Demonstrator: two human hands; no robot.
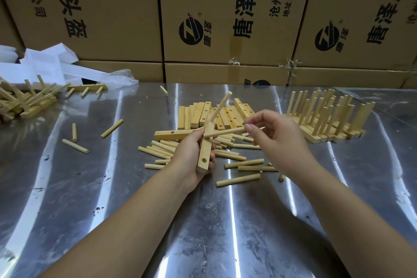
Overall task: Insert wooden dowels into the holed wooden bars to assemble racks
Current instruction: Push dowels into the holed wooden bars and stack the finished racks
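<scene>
My left hand [191, 156] grips a holed wooden bar [205, 151] above the metal table, its near end showing an empty hole. One dowel [220, 106] stands out of the bar's far end, pointing up and away. My right hand [276, 140] pinches a second dowel [225, 132] by its right end, its left tip at the bar's middle. Loose dowels [243, 162] lie scattered under and around both hands. A stack of holed bars [225, 115] lies just behind them.
Finished racks with upright dowels [329, 119] stand at the right. More assembled racks [24, 101] are piled at the far left beside white foam pieces [45, 65]. Stray dowels [75, 145] lie left of centre. Cardboard boxes [225, 18] wall off the table's back edge.
</scene>
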